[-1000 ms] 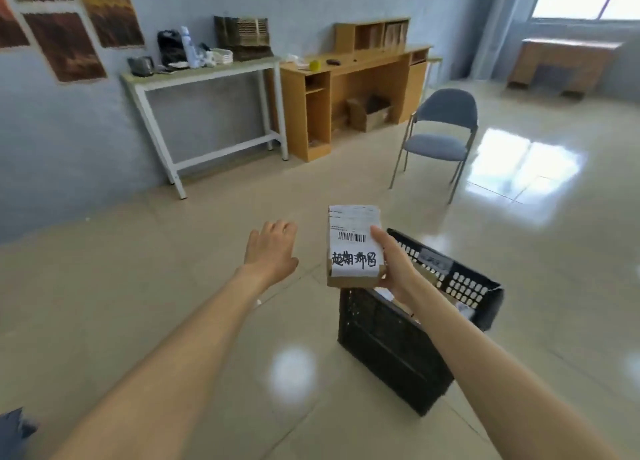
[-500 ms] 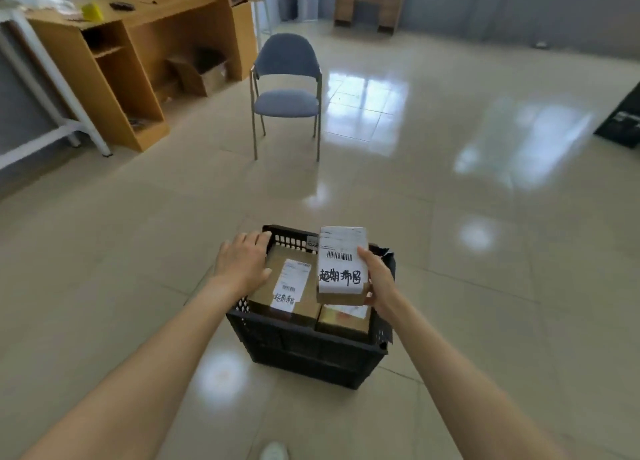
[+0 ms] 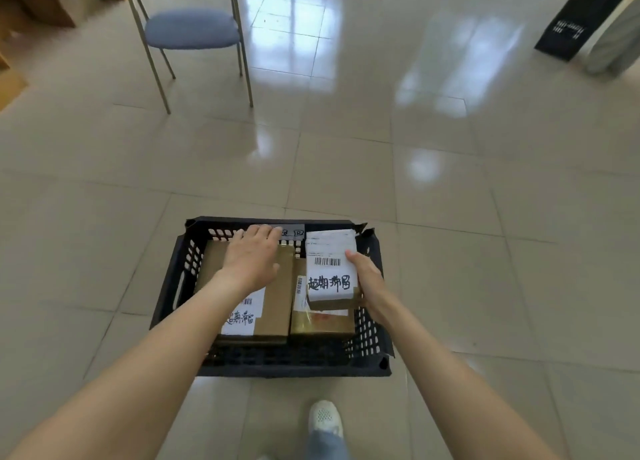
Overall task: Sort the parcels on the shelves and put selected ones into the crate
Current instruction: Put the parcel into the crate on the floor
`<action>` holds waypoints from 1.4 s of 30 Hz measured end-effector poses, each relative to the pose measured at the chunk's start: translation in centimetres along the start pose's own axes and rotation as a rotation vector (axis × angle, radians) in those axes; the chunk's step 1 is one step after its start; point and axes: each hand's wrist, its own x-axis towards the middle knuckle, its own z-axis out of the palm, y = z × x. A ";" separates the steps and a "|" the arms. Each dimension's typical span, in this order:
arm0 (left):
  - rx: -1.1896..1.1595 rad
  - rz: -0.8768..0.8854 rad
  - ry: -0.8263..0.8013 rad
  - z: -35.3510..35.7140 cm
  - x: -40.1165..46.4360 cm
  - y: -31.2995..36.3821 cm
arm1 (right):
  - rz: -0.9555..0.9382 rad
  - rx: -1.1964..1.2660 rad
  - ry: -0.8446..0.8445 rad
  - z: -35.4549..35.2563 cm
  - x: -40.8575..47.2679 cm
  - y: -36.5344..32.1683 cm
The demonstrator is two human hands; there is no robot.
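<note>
A black slotted crate (image 3: 180,279) stands on the tiled floor just in front of me. Two brown cardboard parcels lie in it: a large one (image 3: 277,307) on the left with a white label, and a smaller one (image 3: 322,324) on the right. My right hand (image 3: 367,283) grips a small parcel (image 3: 330,269) with a white barcode label and handwritten black characters, held over the crate's right side. My left hand (image 3: 251,255) hovers palm down over the large parcel, fingers spread, holding nothing.
A blue chair (image 3: 192,29) with metal legs stands on the floor beyond the crate at the upper left. A wooden desk's edge (image 3: 20,5) shows at the far left. Another black crate (image 3: 581,19) sits at the upper right. My shoe (image 3: 325,418) is below the crate.
My view has turned right and down until the crate lies straight below. Both hands have come over the crate, the right one still carrying the small parcel.
</note>
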 end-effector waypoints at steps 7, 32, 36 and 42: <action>0.003 -0.004 -0.037 8.4 5.9 -0.2 | 0.042 -0.004 -0.014 1.0 9.7 4.9; -0.017 -0.038 -0.096 15.1 10.0 -3.1 | 0.026 -0.265 0.068 2.8 17.2 8.1; -0.032 -0.057 -0.129 12.7 8.4 -3.6 | -0.058 -0.513 0.070 2.6 13.8 5.1; -0.177 -0.063 -0.169 3.6 4.5 -4.2 | -0.227 -0.828 0.072 3.3 6.6 -4.0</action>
